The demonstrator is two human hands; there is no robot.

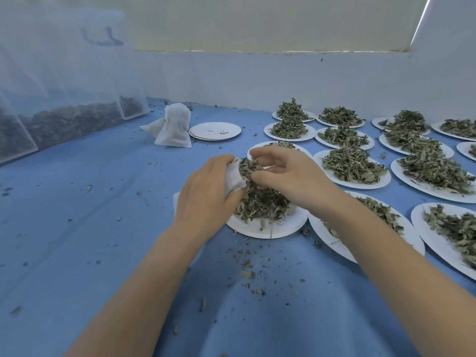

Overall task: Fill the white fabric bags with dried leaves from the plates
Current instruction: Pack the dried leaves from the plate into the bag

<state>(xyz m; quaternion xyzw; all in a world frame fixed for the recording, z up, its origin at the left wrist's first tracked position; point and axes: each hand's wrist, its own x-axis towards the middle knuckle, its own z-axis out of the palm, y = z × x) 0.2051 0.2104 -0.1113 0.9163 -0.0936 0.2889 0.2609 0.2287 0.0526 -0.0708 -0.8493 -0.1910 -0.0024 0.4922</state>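
White fabric bag (pixel 234 177) over near plate (pixel 268 228), gripped by left hand (pixel 206 194), mouth facing leaf pile (pixel 260 199). Right hand (pixel 288 173) fingers curled, pinching leaves at bag mouth. Filled bags (pixel 173 128) far left on blue cloth (pixel 103 202). Empty plate stack (pixel 215 130) beside them; loaded plates (pixel 353 166) at right.

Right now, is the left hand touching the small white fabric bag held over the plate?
Touching. The head view shows the left hand with fingers curled round the small white fabric bag.

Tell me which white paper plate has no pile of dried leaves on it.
The stacked white paper plate right of the filled white fabric bags; it holds only crumbs, others carry leaf piles.
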